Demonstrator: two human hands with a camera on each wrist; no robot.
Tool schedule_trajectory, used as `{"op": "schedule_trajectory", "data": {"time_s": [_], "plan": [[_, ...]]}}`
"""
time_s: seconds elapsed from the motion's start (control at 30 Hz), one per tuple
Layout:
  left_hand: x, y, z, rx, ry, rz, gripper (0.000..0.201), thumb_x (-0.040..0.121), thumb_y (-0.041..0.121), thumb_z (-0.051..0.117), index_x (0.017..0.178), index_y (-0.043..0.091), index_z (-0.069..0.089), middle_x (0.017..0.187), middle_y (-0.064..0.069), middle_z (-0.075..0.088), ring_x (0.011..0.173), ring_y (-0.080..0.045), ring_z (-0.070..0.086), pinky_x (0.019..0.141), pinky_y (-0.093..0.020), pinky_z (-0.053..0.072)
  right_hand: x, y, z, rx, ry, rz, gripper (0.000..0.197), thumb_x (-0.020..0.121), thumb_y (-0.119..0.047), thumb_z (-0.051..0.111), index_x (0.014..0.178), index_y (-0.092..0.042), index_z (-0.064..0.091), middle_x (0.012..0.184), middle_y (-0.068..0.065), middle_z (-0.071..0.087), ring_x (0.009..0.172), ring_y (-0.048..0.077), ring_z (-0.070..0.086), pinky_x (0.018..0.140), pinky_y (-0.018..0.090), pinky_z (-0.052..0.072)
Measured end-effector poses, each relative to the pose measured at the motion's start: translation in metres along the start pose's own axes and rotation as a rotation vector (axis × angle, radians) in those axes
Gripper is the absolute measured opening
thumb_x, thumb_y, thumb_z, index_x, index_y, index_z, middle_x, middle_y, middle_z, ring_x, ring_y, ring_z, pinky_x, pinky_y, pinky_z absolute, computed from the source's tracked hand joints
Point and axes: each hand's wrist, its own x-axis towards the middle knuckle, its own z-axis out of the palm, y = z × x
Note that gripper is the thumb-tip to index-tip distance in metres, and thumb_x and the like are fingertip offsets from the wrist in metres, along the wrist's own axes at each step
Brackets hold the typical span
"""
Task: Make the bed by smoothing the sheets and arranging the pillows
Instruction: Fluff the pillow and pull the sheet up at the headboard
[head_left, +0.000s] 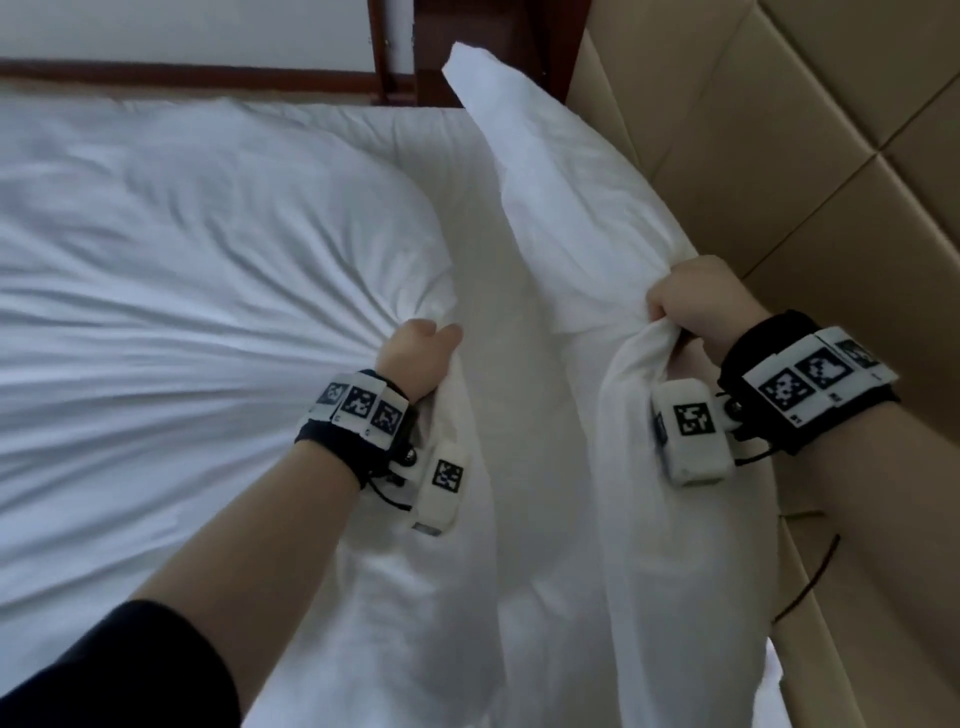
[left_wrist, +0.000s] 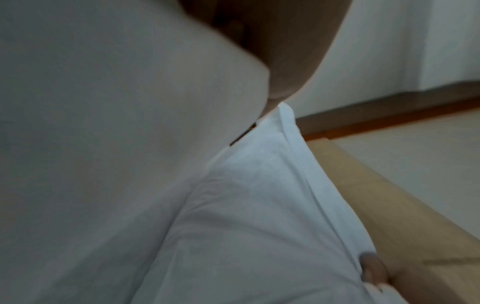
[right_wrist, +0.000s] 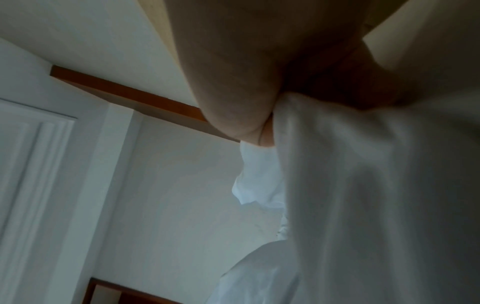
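A white pillow (head_left: 561, 197) stands tilted against the padded headboard, its far corner pointing up. My right hand (head_left: 696, 301) grips a bunched edge of its cover, and loose fabric hangs down below the fist. My left hand (head_left: 421, 348) grips a bunch of the white bedding (head_left: 182, 260); creases fan out from the fist to the left. In the left wrist view the pillow (left_wrist: 259, 205) shows a seamed edge, with my right hand's fingertips (left_wrist: 374, 267) pinching it. The right wrist view shows my right hand (right_wrist: 259, 72) clenched on white fabric (right_wrist: 376, 185).
A tan padded headboard (head_left: 805, 156) runs along the right side, close behind my right hand. A dark wooden frame (head_left: 182, 70) borders the far side of the bed. A thin dark cable (head_left: 810, 582) hangs by the headboard. A white door (right_wrist: 39, 185) stands beyond.
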Motion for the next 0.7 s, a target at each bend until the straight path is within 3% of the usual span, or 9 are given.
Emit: {"op": "schedule_trajectory", "data": {"time_s": [0.03, 0.1, 0.17, 0.23, 0.27, 0.33, 0.4, 0.5, 0.7], "plan": [[-0.004, 0.009, 0.003, 0.003, 0.014, 0.031, 0.043, 0.092, 0.032, 0.051, 0.096, -0.009, 0.061, 0.103, -0.024, 0.065, 0.101, -0.035, 0.061, 0.096, -0.043, 0.047, 0.003, 0.005, -0.007, -0.073, 0.032, 0.005, 0.027, 0.086, -0.006, 0.058, 0.109, -0.014, 0.069, 0.106, 0.005, 0.064, 0.113, 0.022, 0.057, 0.095, 0.023, 0.038], [-0.008, 0.021, 0.009, 0.004, 0.032, 0.087, 0.044, 0.091, 0.032, 0.053, 0.091, -0.011, 0.061, 0.093, -0.022, 0.065, 0.096, -0.036, 0.062, 0.092, -0.043, 0.048, 0.016, 0.029, -0.026, -0.224, 0.069, 0.007, 0.027, 0.083, -0.007, 0.061, 0.108, -0.013, 0.069, 0.077, -0.003, 0.051, 0.114, 0.026, 0.055, 0.094, 0.024, 0.037], [-0.015, 0.033, 0.015, -0.003, 0.023, 0.11, 0.039, 0.09, 0.033, 0.056, 0.084, -0.005, 0.061, 0.08, -0.015, 0.059, 0.085, -0.031, 0.064, 0.086, -0.043, 0.049, 0.022, 0.055, -0.038, -0.014, 0.085, 0.018, 0.029, 0.081, -0.004, 0.061, 0.108, -0.005, 0.068, 0.065, -0.004, 0.039, 0.11, 0.031, 0.059, 0.083, 0.025, 0.044], [-0.024, 0.047, 0.025, -0.032, -0.004, 0.129, 0.028, 0.089, 0.032, 0.058, 0.081, 0.006, 0.059, 0.076, -0.012, 0.053, 0.075, -0.023, 0.059, 0.077, -0.038, 0.049, 0.026, 0.066, -0.056, 0.082, 0.184, 0.043, 0.032, 0.081, -0.001, 0.054, 0.112, 0.003, 0.062, 0.066, 0.002, 0.045, 0.099, 0.035, 0.064, 0.072, 0.024, 0.05], [-0.029, 0.057, 0.033, -0.057, -0.025, 0.133, 0.027, 0.089, 0.031, 0.059, 0.081, 0.006, 0.059, 0.075, -0.012, 0.054, 0.073, -0.022, 0.058, 0.074, -0.037, 0.049, 0.029, 0.069, -0.067, -0.066, 0.195, -0.014, 0.03, 0.082, -0.002, 0.053, 0.11, 0.0, 0.063, 0.069, 0.003, 0.05, 0.095, 0.033, 0.064, 0.07, 0.022, 0.05], [-0.034, 0.082, 0.052, -0.118, -0.078, 0.146, 0.031, 0.09, 0.029, 0.06, 0.084, -0.001, 0.062, 0.076, -0.013, 0.057, 0.072, -0.022, 0.06, 0.069, -0.033, 0.052, 0.021, 0.074, -0.079, -0.331, 0.142, -0.086, 0.023, 0.084, -0.007, 0.055, 0.103, -0.01, 0.067, 0.088, 0.005, 0.064, 0.103, 0.029, 0.062, 0.08, 0.022, 0.048], [-0.037, 0.11, 0.071, -0.174, -0.121, 0.173, 0.03, 0.09, 0.026, 0.06, 0.085, -0.003, 0.064, 0.076, -0.014, 0.059, 0.067, -0.021, 0.06, 0.06, -0.025, 0.049, 0.02, 0.075, -0.091, -0.35, 0.197, -0.111, 0.02, 0.083, -0.014, 0.059, 0.1, -0.013, 0.069, 0.101, 0.004, 0.068, 0.106, 0.025, 0.06, 0.087, 0.025, 0.043], [-0.032, 0.156, 0.092, -0.231, -0.141, 0.271, 0.023, 0.089, 0.026, 0.061, 0.076, 0.007, 0.057, 0.071, -0.011, 0.05, 0.065, -0.019, 0.053, 0.059, -0.03, 0.041, 0.017, 0.075, -0.127, -0.036, 0.309, 0.054, 0.015, 0.085, -0.016, 0.058, 0.096, -0.018, 0.069, 0.096, 0.0, 0.066, 0.104, 0.023, 0.061, 0.076, 0.025, 0.037], [0.004, 0.199, 0.144, -0.109, -0.209, 0.421, 0.037, 0.09, 0.036, 0.059, 0.066, 0.01, 0.05, 0.067, -0.008, 0.048, 0.063, -0.017, 0.049, 0.064, -0.026, 0.037, 0.013, 0.085, -0.145, -0.067, 0.367, 0.023, 0.019, 0.088, -0.014, 0.054, 0.101, -0.013, 0.069, 0.095, 0.003, 0.064, 0.107, 0.027, 0.059, 0.074, 0.027, 0.035]]}}
